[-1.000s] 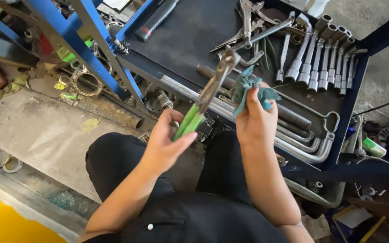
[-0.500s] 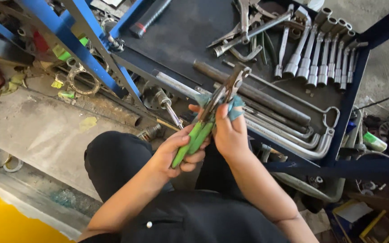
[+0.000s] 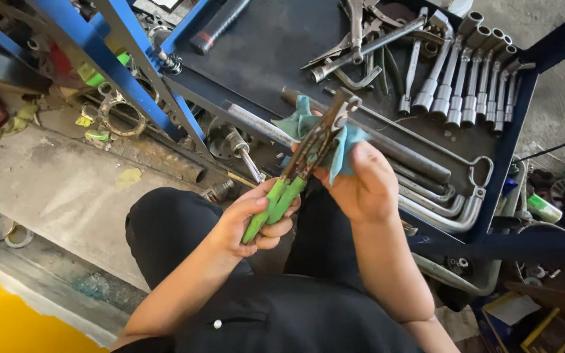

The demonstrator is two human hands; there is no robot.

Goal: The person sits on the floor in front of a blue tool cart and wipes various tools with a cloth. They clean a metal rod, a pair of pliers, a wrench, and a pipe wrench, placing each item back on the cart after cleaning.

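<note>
My left hand grips the green handles of a pair of pliers whose rusty metal jaws point up and to the right. My right hand holds a teal cloth wrapped against the metal part of the pliers. Both hands are above my lap, just in front of the near edge of a blue tool tray.
The tray holds a row of socket wrenches, long steel bars, other pliers and spanners. A blue metal frame stands at the left over a concrete floor with rings and scraps. Boxes and small parts sit at right.
My right hand with the cloth came down from above the tray onto the pliers and has slid along the metal part. The left hand keeps its hold on the handles.
</note>
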